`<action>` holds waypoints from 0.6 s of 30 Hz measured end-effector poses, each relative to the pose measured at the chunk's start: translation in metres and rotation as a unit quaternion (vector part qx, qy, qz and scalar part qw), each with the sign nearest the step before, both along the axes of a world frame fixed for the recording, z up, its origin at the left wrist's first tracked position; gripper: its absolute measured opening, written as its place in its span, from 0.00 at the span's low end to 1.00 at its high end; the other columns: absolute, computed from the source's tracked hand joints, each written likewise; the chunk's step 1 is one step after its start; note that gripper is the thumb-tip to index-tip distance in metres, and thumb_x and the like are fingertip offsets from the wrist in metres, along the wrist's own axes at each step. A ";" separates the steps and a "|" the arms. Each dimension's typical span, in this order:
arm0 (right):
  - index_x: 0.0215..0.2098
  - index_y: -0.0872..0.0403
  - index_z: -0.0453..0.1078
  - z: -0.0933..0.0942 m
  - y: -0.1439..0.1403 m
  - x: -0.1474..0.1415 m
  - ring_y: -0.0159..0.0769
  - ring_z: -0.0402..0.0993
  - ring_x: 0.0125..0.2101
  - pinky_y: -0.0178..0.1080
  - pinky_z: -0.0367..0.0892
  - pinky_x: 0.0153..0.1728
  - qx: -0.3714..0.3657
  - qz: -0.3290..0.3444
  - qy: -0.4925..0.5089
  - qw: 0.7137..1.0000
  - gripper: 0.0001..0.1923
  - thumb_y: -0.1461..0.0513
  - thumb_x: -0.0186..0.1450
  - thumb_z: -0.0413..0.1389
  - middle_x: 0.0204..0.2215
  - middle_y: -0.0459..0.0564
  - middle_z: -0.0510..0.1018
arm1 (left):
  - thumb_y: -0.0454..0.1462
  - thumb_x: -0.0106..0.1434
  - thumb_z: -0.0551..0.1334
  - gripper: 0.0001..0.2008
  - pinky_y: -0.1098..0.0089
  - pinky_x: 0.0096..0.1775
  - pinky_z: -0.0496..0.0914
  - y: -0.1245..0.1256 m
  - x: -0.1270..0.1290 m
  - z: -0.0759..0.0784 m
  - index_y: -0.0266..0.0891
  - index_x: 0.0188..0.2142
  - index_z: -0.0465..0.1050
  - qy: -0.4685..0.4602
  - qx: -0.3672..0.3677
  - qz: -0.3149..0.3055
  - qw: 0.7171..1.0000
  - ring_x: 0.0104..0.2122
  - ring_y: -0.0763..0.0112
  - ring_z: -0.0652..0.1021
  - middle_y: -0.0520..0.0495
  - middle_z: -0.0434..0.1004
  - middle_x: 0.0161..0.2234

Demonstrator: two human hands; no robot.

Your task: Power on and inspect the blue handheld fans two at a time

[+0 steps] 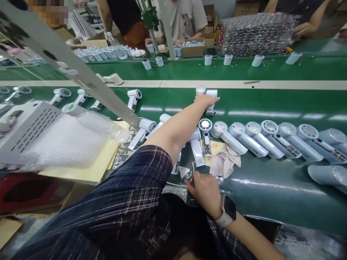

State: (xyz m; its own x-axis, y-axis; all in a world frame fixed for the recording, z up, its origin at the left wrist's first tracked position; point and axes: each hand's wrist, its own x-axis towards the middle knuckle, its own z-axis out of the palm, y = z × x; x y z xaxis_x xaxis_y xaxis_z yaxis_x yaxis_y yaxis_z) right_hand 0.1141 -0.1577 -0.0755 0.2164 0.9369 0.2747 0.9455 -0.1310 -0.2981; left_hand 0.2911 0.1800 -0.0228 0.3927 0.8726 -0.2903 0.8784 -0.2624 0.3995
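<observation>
My left hand reaches far forward over the green belt, its fingers closed around a pale blue handheld fan. Right beside that hand, partly covered by it, is a second handheld fan. My right hand, with a watch on the wrist, is low at the near edge. Its fingers are curled at a thin white cable whose plug end points up; the grip itself is partly hidden. Just ahead of it lie a fan with an opened handle and a crumpled beige cloth.
A row of handheld fans lines the right side of the bench. Bubble wrap and a grey vented box are at left. A slanted metal post crosses the left side. Co-workers sit across the belt behind small fan housings.
</observation>
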 end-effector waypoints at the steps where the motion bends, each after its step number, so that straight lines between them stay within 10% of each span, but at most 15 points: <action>1: 0.28 0.52 0.69 0.001 0.000 0.001 0.39 0.77 0.20 0.39 0.56 0.24 -0.011 0.000 -0.003 1.000 0.13 0.58 0.64 0.68 0.18 0.48 0.78 | 0.59 0.59 0.72 0.46 0.48 0.71 0.61 -0.003 0.005 -0.003 0.33 0.68 0.70 -0.002 0.001 0.007 1.000 0.73 0.34 0.63 0.25 0.54 0.77; 7: 0.37 0.55 0.71 0.009 0.002 0.002 0.41 0.78 0.19 0.39 0.54 0.22 -0.073 -0.015 -0.027 0.997 0.09 0.57 0.68 0.63 0.18 0.48 0.78 | 0.47 0.49 0.80 0.44 0.47 0.67 0.66 -0.004 -0.009 0.000 0.33 0.63 0.73 -0.080 -0.025 0.014 0.996 0.70 0.34 0.67 0.25 0.63 0.72; 12: 0.34 0.54 0.69 0.009 0.003 0.000 0.40 0.78 0.20 0.38 0.53 0.22 -0.094 -0.008 -0.053 0.994 0.04 0.65 0.66 0.60 0.18 0.49 0.78 | 0.48 0.68 0.67 0.22 0.55 0.54 0.76 -0.010 -0.074 0.023 0.43 0.58 0.74 -0.253 -0.062 -0.025 0.965 0.53 0.53 0.81 0.41 0.82 0.50; 18: 0.33 0.53 0.68 0.010 0.005 -0.004 0.44 0.80 0.19 0.39 0.49 0.21 -0.082 0.006 -0.082 0.993 0.07 0.63 0.68 0.61 0.18 0.52 0.78 | 0.61 0.50 0.79 0.38 0.59 0.49 0.78 -0.067 -0.225 0.054 0.43 0.50 0.73 -0.571 -0.207 -0.075 0.791 0.52 0.52 0.84 0.43 0.83 0.44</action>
